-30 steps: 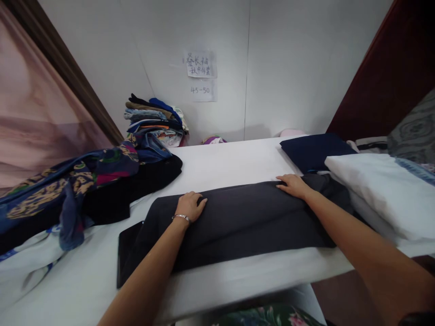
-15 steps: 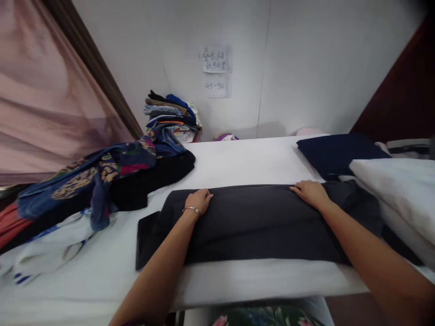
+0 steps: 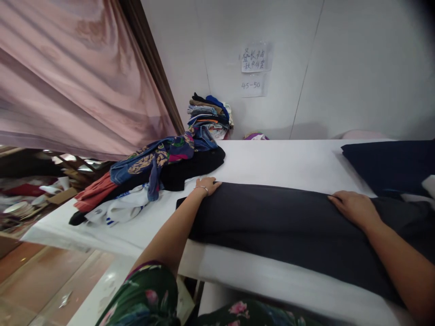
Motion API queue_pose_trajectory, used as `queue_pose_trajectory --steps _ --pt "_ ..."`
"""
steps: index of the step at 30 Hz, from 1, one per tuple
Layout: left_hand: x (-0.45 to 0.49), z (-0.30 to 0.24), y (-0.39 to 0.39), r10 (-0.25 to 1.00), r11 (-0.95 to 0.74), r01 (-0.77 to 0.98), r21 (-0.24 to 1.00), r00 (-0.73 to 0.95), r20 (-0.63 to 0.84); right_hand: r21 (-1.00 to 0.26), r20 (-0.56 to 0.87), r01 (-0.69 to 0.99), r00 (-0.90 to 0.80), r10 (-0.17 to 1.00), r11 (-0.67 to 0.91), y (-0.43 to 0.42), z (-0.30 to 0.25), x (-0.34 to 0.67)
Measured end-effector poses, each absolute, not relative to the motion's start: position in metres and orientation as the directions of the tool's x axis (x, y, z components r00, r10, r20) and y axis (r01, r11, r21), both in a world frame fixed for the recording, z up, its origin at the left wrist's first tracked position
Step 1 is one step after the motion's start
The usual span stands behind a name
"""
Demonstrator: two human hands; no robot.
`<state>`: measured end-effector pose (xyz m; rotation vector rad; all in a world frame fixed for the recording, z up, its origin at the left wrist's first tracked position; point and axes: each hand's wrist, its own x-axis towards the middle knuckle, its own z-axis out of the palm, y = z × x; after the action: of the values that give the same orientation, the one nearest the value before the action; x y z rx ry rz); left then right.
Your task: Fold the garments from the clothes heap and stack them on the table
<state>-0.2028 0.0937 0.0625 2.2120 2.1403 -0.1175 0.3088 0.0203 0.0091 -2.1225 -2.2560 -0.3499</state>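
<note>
Head view, only one; clock centred on the dark grey cloth.

Cloth (image 3: 272, 217): flat on the white table (image 3: 282, 163), long side across the person's front, far end running out under the right arm to 3 o'clock. It's the piece both hands are on.

Left hand (image 3: 208, 185): 10 o'clock, on the cloth's far-left corner. Right hand (image 3: 356, 208): between 2 and 3, on the far edge. Hands well apart, backs up. Can't tell if either one pinches fabric or just rests on it.

Risks, my read:
- Uneven pull. Hands sit wide, so if one leads, the far edge skews and the middle wrinkles.
- Right end looks rumpled past the right hand; flattening only between the hands would leave that bunched.
- Near edge at 6 lies close to the table's front edge. Any drag toward the person could drop it over.
- Clothes pile (image 3: 152, 170) at 10 is just beyond the left hand. A wide sweep left could catch it and mix pieces.
- Navy folded fabric (image 3: 387, 167) at 2 is close to the cloth's right end; could get nudged.
- Bracelet (image 3: 201, 189) on the left wrist might snag the weave.
- Dark sliver (image 3: 179, 202) by the left forearm, can't identify; if hard, cloth could ride up on it.
</note>
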Motion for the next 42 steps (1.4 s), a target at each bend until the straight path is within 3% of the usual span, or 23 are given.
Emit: queue_pose_trajectory --steps 13,21,25,32,38,42 --pt "-0.208 0.062 0.105 0.981 0.009 1.0 -0.027 -0.014 -0.193 0.139 0.149 0.99 -0.048 0.988 0.027 0.018 0.016 0.305" --pt "-0.22 0.087 0.071 0.992 -0.027 1.0 0.011 0.026 0.126 0.135 0.13 0.991 -0.029 0.991 0.011 0.018 0.017 0.304" --pt "-0.23 0.088 0.042 0.964 -0.125 0.992 0.007 0.12 0.236 0.119 0.154 0.993 -0.028 0.988 0.009 0.019 0.014 0.306" --pt "-0.23 0.067 0.035 0.996 -0.087 0.989 0.117 0.087 0.009 0.107 0.176 0.994 -0.039 0.984 0.021 0.02 0.01 0.309" --pt "-0.225 0.09 0.042 0.996 0.053 0.97 0.239 -0.068 0.057 0.109 0.152 0.994 -0.048 0.987 0.031 0.019 0.015 0.306" --pt "-0.216 0.09 0.059 0.992 0.104 0.982 0.158 -0.113 0.053 0.13 0.134 0.991 -0.031 0.99 0.014 0.016 0.018 0.303"
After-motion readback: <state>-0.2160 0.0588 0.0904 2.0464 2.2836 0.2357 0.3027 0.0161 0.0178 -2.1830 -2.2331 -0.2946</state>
